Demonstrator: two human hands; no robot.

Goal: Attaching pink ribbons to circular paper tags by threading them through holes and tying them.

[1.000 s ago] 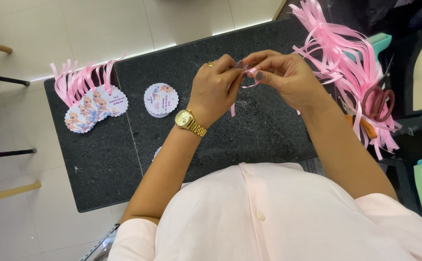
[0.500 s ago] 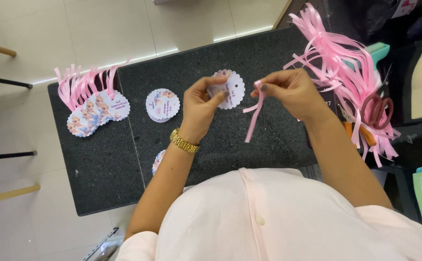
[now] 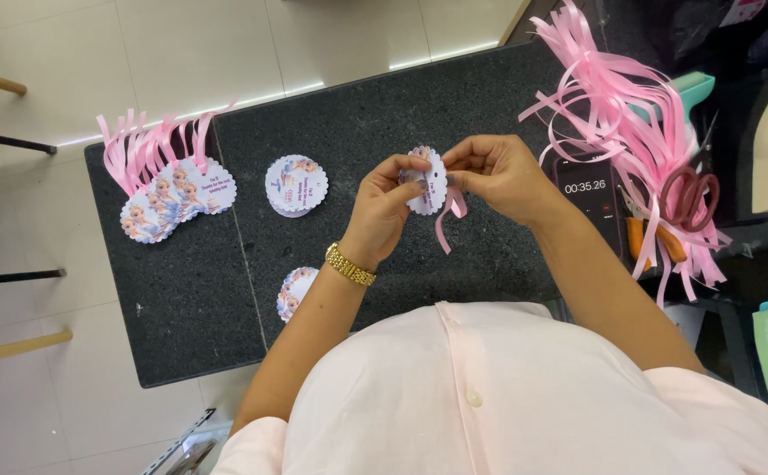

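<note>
The left hand (image 3: 384, 207) and the right hand (image 3: 494, 176) are meeting above the dark stone table (image 3: 384, 105), and both are pinching one small round paper tag (image 3: 426, 180) with a wavy edge. The left fingers are holding the tag's left rim, and the right fingers are nipping its right side, where a thin pink ribbon (image 3: 447, 224) is hanging down. The tag looks very light and a bit stiff, like thin card, so it would bend or crease if squeezed hard; holding it softly by the rim seems best. The ribbon looks soft, floppy and slippery, so it is best pinched close to the tag. The tag is standing nearly flat-on to the camera, with its printed face turned up. The ribbon's long line is running down and slightly left, towards the person. Finished tags with ribbons (image 3: 168, 189) are lying far left, a small stack of plain tags (image 3: 296, 185) is near the middle, and a bunch of loose pink ribbons (image 3: 630, 132) is lying on the right.
</note>
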